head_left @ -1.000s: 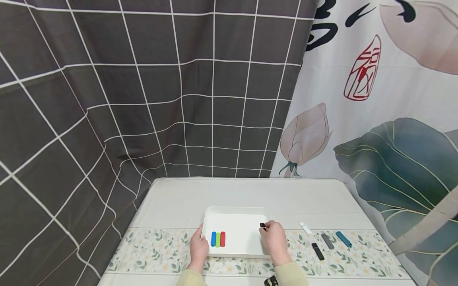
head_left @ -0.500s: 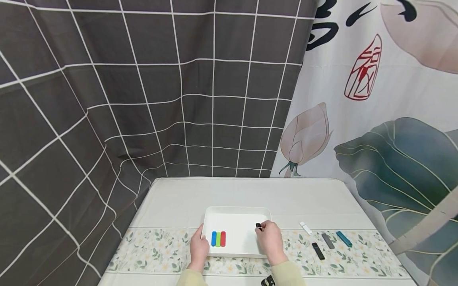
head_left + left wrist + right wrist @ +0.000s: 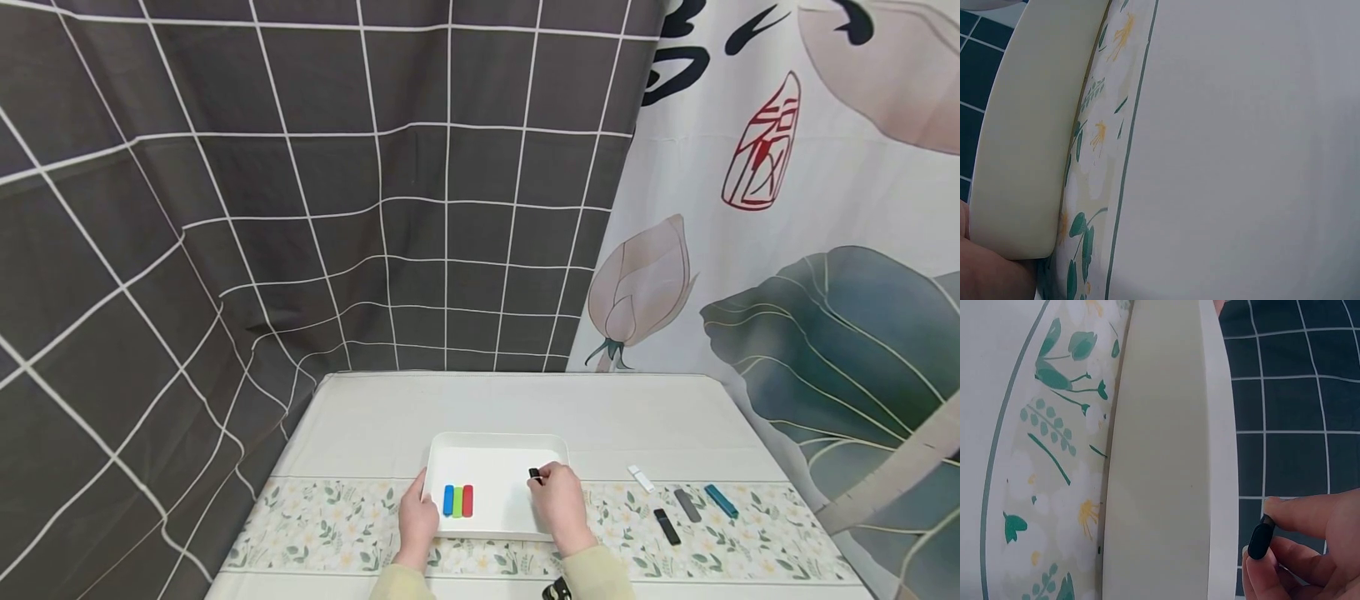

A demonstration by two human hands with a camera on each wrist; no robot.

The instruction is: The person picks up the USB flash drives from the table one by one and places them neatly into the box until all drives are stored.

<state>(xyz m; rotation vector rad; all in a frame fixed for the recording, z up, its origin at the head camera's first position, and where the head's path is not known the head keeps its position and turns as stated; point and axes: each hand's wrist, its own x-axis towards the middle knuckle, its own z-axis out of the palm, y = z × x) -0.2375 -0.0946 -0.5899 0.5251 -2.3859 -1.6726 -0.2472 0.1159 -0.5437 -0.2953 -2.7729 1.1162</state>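
Observation:
A shallow white tray sits on the table before me. My left hand holds its left side near the front corner; in the left wrist view only part of that hand shows, against the tray's end. Over the right part of the tray, my right hand pinches a small black USB stick. The right wrist view shows the black stick between thumb and fingers, above the tray's inside. Blue, green and red sticks lie side by side at the tray's left.
Right of the tray, on the flowered cloth band, lie a white stick, a black stick, a grey stick and a teal stick. A dark gridded curtain hangs behind the table.
My right hand has moved a little to the left over the tray, carrying the black USB stick. The left hand and the coloured sticks have stayed in place.

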